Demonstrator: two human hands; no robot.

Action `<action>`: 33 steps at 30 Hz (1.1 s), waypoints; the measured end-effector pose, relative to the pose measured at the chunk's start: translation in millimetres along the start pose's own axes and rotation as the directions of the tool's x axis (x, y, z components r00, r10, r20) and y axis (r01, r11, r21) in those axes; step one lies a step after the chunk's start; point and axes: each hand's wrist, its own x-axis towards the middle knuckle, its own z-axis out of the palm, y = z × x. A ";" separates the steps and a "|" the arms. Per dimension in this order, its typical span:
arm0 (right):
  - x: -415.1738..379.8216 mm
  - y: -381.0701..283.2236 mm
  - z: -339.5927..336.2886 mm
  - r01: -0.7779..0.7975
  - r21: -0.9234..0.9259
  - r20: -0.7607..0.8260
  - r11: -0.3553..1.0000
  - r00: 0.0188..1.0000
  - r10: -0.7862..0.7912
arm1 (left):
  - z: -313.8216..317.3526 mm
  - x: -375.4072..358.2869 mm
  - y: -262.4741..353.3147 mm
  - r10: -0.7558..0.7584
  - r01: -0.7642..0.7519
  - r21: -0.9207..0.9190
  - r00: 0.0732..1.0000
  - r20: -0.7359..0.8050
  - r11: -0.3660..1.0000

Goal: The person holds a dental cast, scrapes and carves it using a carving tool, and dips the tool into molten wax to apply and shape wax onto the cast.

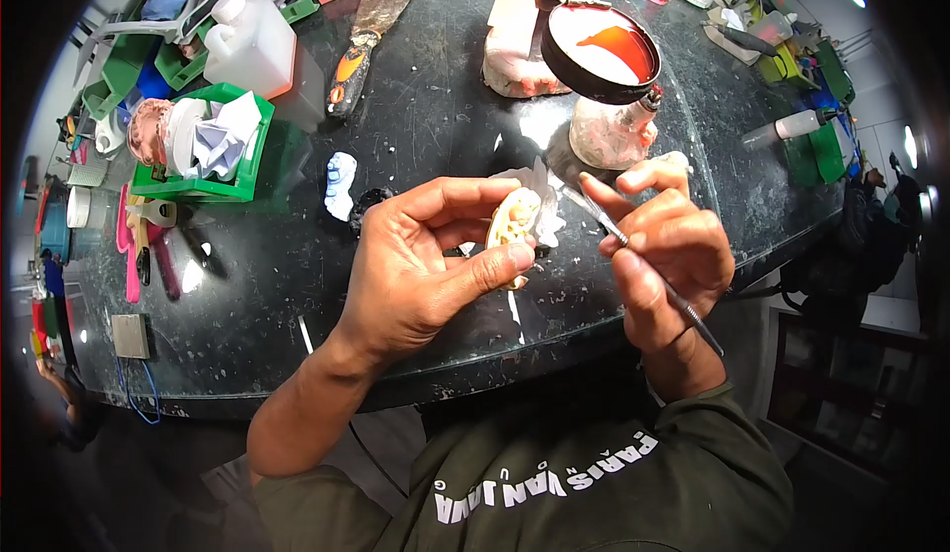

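Head view: the left hand (421, 265) is raised above the near edge of the dark counter (435, 107), its fingers (465, 196) and thumb closed around a small cream dental cast (515, 226), which is held clear of the counter surface, just over its near edge. The right hand (668, 245) is beside it, fingers clenched in a pen grip on a thin metal tool (643, 265); the tool's tip points toward the cast and ends just beside it, though whether it touches cannot be told. The tool's other end runs down past the wrist. Behind the cast, a bit of white paper (539, 191) lies on the counter.

Toward the far edge, a spirit lamp (614, 132) stands behind the right hand, with a round black dish of orange-red wax (604, 52) above it. Left of these, a pink and white plaster block (515, 52) sits near the far edge. A putty knife (361, 43) with an orange and black handle lies at a slant farther left, beside a white plastic jug (252, 43). A green tray (213, 146) holding crumpled paper sits toward the left edge, and a small white and blue cast (339, 184) lies between it and the left hand. A white squeeze bottle (792, 127) lies near the right edge.
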 end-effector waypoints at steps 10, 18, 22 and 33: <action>-3.6 -3.2 8.2 0.023 0.002 0.094 1.000 0.995 -0.023 | 7.7 -4.9 8.2 0.100 -0.087 0.255 0.994 -0.037 0.963; -5.8 -3.6 8.7 0.087 -0.047 0.121 0.995 0.989 -0.081 | 5.9 -5.7 7.4 0.132 -0.132 0.227 0.991 0.017 0.965; -7.7 -4.3 7.1 0.092 -0.078 0.135 0.993 0.988 -0.081 | 6.5 -6.8 8.0 0.096 -0.098 0.192 0.995 0.020 0.976; -9.6 -1.0 6.9 0.038 -0.058 0.082 0.998 0.996 -0.034 | 17.1 -6.8 4.4 0.337 -0.264 0.423 0.936 -0.105 0.866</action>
